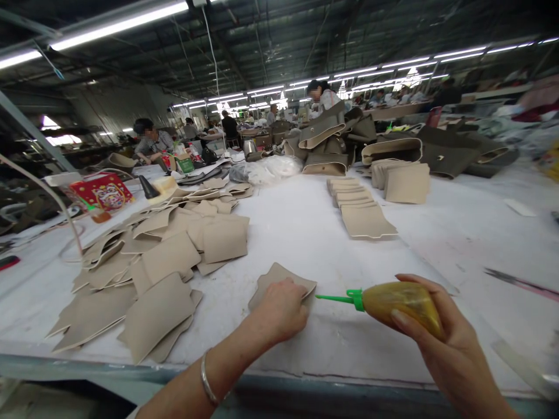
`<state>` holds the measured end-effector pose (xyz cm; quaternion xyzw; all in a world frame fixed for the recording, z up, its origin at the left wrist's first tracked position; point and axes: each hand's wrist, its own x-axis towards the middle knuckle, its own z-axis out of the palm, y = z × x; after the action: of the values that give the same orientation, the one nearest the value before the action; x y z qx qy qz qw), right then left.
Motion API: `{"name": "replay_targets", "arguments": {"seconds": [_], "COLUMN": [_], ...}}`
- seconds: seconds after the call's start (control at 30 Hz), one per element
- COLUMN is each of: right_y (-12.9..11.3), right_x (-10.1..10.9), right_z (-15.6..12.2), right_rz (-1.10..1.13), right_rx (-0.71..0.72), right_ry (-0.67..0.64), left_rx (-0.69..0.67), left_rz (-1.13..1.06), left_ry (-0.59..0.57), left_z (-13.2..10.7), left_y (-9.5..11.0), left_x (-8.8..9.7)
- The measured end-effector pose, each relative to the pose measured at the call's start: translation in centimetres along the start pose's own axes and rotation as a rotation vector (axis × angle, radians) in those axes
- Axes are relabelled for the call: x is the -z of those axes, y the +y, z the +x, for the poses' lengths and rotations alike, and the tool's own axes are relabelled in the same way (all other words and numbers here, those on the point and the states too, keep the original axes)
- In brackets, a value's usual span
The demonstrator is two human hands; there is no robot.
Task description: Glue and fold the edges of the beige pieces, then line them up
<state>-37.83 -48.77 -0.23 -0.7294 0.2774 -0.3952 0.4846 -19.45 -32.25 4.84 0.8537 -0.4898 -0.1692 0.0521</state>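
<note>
My left hand (pixel 282 308) rests closed on a beige cut leather piece (pixel 276 276) lying on the white worktable (pixel 305 233), fingers curled over its near edge. My right hand (pixel 441 337) grips a yellowish glue bottle (pixel 399 302) with a green nozzle (pixel 338 298). The nozzle points left, its tip just right of the piece. A silver bangle sits on my left wrist.
A loose heap of beige pieces (pixel 161 262) spreads at the left. Neat overlapping rows of pieces (pixel 362 209) lie at centre right. Dark bag parts (pixel 393 145) pile at the back. A red box (pixel 102 192) stands far left. Other people work at distant tables.
</note>
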Motion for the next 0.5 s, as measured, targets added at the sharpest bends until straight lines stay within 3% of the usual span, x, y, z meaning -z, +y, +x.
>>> {"name": "replay_targets", "arguments": {"seconds": [0.2,0.5], "right_y": [-0.5,0.6], "right_x": [-1.0,-1.4], "right_z": [0.4,0.7], "right_rz": [-0.052,-0.128], "right_rx": [0.054,0.098], "right_ry": [-0.072,-0.128], "left_rx": [0.004,-0.055], "left_rz": [-0.102,-0.143], "left_ry": [-0.022,-0.008], "left_z": [0.1,0.1], "left_y": [-0.6,-0.9], "left_x": [0.2,0.2]}}
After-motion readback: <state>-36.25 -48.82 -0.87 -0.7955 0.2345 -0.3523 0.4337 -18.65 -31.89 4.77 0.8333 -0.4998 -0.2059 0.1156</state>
